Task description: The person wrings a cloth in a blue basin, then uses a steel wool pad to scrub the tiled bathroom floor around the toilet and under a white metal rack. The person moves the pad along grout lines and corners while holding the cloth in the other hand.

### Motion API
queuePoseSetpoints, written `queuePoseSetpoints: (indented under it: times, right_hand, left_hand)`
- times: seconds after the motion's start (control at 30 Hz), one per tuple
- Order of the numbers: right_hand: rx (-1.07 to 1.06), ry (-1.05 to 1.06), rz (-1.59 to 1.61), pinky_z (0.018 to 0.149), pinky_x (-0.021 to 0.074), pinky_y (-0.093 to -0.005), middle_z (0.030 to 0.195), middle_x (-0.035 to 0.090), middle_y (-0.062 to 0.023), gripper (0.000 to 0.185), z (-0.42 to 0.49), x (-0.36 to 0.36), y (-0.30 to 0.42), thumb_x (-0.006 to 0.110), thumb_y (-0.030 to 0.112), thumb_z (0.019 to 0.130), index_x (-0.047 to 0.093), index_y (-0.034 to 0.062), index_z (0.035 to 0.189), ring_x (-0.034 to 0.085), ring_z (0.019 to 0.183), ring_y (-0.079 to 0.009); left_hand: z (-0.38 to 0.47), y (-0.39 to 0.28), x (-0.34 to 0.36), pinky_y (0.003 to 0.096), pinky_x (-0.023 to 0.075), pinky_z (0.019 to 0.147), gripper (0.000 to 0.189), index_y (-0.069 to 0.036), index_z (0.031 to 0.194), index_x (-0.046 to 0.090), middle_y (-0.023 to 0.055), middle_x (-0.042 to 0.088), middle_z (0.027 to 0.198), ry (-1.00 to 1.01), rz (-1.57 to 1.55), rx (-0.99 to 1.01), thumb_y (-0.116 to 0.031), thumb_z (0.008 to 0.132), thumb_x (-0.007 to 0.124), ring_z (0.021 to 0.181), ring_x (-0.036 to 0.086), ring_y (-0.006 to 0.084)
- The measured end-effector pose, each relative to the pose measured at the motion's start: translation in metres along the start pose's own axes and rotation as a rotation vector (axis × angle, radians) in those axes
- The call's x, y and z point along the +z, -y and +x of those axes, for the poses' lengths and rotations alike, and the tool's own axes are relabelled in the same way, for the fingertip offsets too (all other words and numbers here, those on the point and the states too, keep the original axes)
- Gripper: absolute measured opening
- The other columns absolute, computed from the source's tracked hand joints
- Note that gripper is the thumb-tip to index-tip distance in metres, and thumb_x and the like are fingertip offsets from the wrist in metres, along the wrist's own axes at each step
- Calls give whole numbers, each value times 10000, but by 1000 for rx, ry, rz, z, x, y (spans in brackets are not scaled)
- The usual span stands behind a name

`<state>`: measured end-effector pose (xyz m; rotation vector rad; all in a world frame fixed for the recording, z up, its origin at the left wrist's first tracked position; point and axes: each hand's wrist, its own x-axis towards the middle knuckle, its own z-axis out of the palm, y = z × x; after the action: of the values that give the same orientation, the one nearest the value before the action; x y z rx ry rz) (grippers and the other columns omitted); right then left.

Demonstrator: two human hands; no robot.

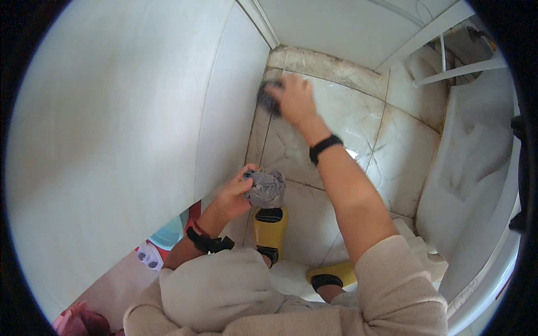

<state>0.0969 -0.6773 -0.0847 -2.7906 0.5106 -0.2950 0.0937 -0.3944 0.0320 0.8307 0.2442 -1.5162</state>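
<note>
My left hand (235, 194) grips a crumpled grey cloth (265, 189) above one of my yellow slippers (271, 229). Farther forward, my right hand (296, 98) has its fingers on a dark, blurred pad or scrubber (270, 97), at the left edge of the tiled floor (330, 105), against the white panel (233, 101). Wet, shiny patches and brown stains show on the tiles and on the stained ledge (332, 69) at the back.
A white bathtub or similar fixture (466, 168) stands on the right, below a white rack (458, 71). At the lower left are a light-blue basin (168, 233) and lilac slippers (150, 256). My other yellow slipper (342, 271) rests on the floor.
</note>
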Motion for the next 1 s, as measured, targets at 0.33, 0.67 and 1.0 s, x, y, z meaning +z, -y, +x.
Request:
queuePoseSetpoints:
  times: [0.33, 0.67, 1.0]
  right_hand:
    - [-471, -58, 208, 837, 479, -407, 1130, 639, -35, 236, 0, -9, -16, 618, 130, 851, 717, 170, 1061, 589, 1066, -216]
    - [245, -240, 1, 887, 433, -419, 1193, 621, -41, 255, 82, 18, -4, 569, 196, 914, 683, 150, 1137, 545, 1145, -261]
    - [178, -35, -50, 879, 446, -451, 1224, 624, -33, 293, 71, 3, -18, 611, 265, 894, 700, 151, 1150, 566, 1126, -252]
  left_hand:
    - [17, 5, -5, 438, 481, 1015, 414, -153, 1293, 492, 102, 582, 1263, -88, -55, -60, -206, 936, 693, 1180, 586, 260]
    - [8, 11, -13, 460, 486, 1013, 462, -137, 1334, 470, 128, 579, 1291, -106, -43, -42, -176, 933, 695, 1197, 583, 280]
    - [6, 13, -5, 403, 502, 954, 412, -141, 1321, 456, 83, 624, 1181, -200, -69, -34, -130, 956, 646, 1099, 630, 233]
